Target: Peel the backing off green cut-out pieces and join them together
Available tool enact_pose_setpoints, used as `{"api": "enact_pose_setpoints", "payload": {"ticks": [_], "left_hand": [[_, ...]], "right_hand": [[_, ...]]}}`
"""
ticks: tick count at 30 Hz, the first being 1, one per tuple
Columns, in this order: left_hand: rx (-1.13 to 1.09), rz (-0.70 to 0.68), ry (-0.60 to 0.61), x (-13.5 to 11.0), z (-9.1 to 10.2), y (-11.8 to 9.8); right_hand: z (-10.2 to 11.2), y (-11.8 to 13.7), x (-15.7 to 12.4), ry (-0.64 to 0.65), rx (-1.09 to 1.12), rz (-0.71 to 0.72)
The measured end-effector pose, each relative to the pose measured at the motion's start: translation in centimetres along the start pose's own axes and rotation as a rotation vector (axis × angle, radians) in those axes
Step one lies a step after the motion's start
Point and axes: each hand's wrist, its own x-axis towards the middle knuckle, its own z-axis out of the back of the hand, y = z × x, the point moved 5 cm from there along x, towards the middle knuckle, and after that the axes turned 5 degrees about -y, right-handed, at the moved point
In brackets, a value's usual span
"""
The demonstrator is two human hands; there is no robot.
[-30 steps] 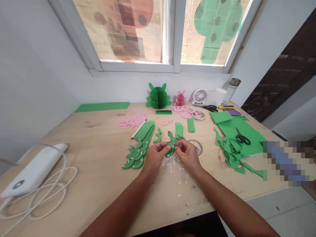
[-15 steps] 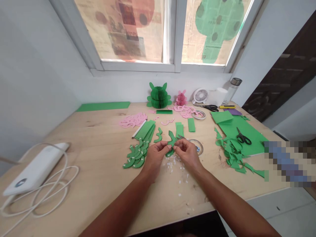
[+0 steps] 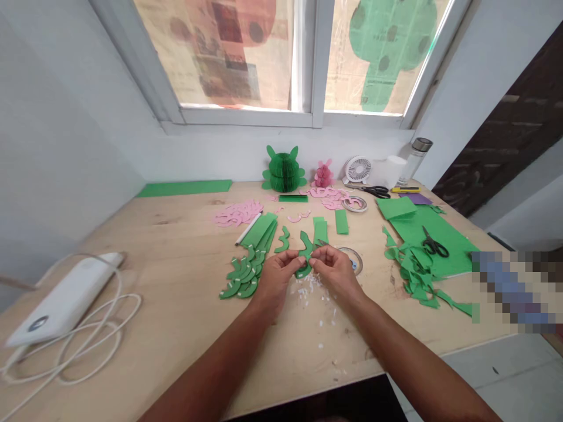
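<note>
My left hand [image 3: 275, 277] and my right hand [image 3: 335, 271] meet at the middle of the wooden table [image 3: 176, 293], both pinching a curved green paper cutout [image 3: 304, 253] held just above the surface. The fingertips of both hands are closed on its lower part. Tiny white paper bits [image 3: 314, 290] lie scattered under the hands. A pile of similar green curved cutouts [image 3: 241, 275] sits just left of my left hand. A tape roll [image 3: 352, 258] lies right behind my right hand.
Green folded strips [image 3: 261, 230], pink cutouts [image 3: 237, 213], green sheets with scissors [image 3: 433, 243] and scraps [image 3: 417, 281] at right. A white power bank with cable [image 3: 65, 299] lies at left. Paper models [image 3: 282, 170], a small fan [image 3: 357, 170], a bottle [image 3: 416, 158] stand by the wall.
The hands have stayed in place, fingers shifting slightly on the green cutout. The view has drifted a little.
</note>
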Motion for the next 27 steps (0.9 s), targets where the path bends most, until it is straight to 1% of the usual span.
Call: {"api": "enact_pose_setpoints", "payload": {"ticks": [7, 13, 20, 27], "left_hand": [[0.014, -0.007, -0.015, 0.03, 0.07, 0.13], [0.024, -0.003, -0.029, 0.07, 0.14, 0.13], [-0.003, 0.021, -0.052, -0.16, -0.10, -0.20], [-0.053, 0.028, -0.076, -0.40, -0.18, -0.47]], "right_hand": [[-0.03, 0.08, -0.04, -0.001, -0.026, -0.002], [0.11, -0.33, 0.15, -0.019, -0.084, 0.053], [0.52, -0.73, 0.28, -0.054, -0.127, 0.075], [0.94, 0.06, 0.21, -0.078, -0.196, 0.120]]}}
